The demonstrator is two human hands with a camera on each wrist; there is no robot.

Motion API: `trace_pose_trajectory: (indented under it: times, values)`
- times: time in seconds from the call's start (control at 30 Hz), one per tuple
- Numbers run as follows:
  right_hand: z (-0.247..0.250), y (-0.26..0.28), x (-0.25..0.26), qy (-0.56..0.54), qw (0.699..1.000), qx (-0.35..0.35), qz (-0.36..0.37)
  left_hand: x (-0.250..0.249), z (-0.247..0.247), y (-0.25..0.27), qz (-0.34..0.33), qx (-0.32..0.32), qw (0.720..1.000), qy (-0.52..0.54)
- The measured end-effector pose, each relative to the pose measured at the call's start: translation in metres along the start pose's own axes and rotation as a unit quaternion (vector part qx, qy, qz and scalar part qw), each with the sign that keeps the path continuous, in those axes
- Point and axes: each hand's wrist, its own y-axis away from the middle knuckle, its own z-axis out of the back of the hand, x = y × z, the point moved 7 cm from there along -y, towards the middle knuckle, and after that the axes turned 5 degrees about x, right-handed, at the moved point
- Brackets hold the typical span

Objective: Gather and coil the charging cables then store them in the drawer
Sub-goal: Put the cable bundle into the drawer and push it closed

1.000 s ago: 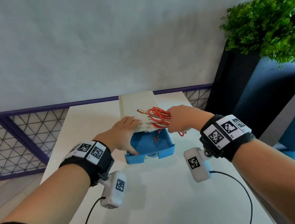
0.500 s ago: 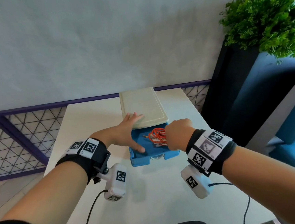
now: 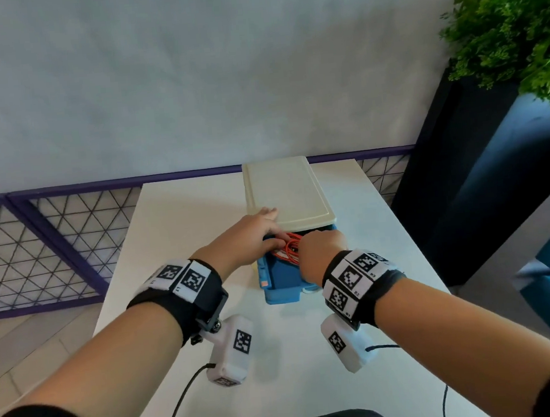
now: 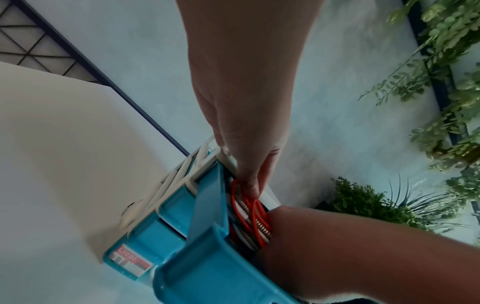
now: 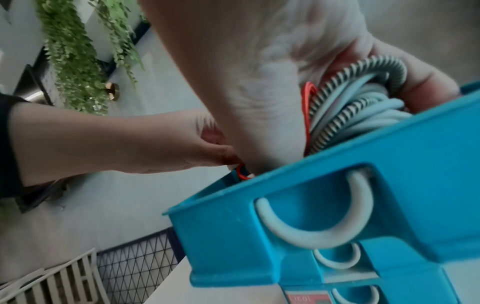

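A small drawer unit with a cream top (image 3: 287, 190) stands on the white table, its top blue drawer (image 3: 282, 290) pulled out. A coiled bundle of red, white and striped charging cables (image 3: 289, 250) lies inside the drawer. My right hand (image 3: 317, 249) is down in the drawer, its fingers curled round the bundle (image 5: 350, 107). My left hand (image 3: 270, 228) rests straight fingers on the unit's top edge while its thumb (image 4: 250, 183) presses on a red loop (image 4: 249, 214). The drawer's front carries a white handle (image 5: 311, 211).
The white table (image 3: 186, 232) extends to the left of and in front of the unit. More blue drawers (image 5: 337, 261) sit below the open one. A purple mesh railing (image 3: 54, 247) runs behind on the left, a dark planter with greenery (image 3: 501, 38) on the right.
My right hand has brought the cable bundle down from above the unit into the open drawer. My left thumb has moved from the drawer's edge onto the cables.
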Motion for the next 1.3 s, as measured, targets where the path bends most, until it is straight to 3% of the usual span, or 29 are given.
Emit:
trace_pose_trajectory:
  times: [0.17,0.37,0.53,0.67,0.87,1.1,1.3]
  values:
    - [0.004,0.001,-0.004,-0.031,0.999,-0.01,0.007,0.002,-0.003,-0.002,-0.004,0.007,1.0,-0.02]
    - [0.0,0.007,-0.014,-0.14,0.989,0.027,0.049,0.003,-0.007,0.001,-0.018,0.004,0.997,-0.081]
    - [-0.005,0.008,-0.008,-0.061,0.998,-0.006,-0.009,0.001,-0.009,0.003,-0.03,0.017,0.997,-0.067]
    - [-0.001,0.008,0.003,0.016,0.999,-0.049,0.003,0.001,-0.001,0.007,-0.025,0.016,1.0,-0.009]
    - [-0.009,-0.007,0.012,0.036,0.998,-0.018,-0.042,0.008,0.007,0.005,-0.013,-0.014,0.999,0.045]
    - [-0.003,0.0,0.007,-0.05,0.994,-0.064,-0.069,0.003,0.003,0.005,-0.007,-0.018,0.999,0.029]
    - [-0.015,0.006,-0.013,-0.259,0.964,-0.053,-0.023,0.003,-0.01,0.002,0.007,-0.044,0.998,-0.04]
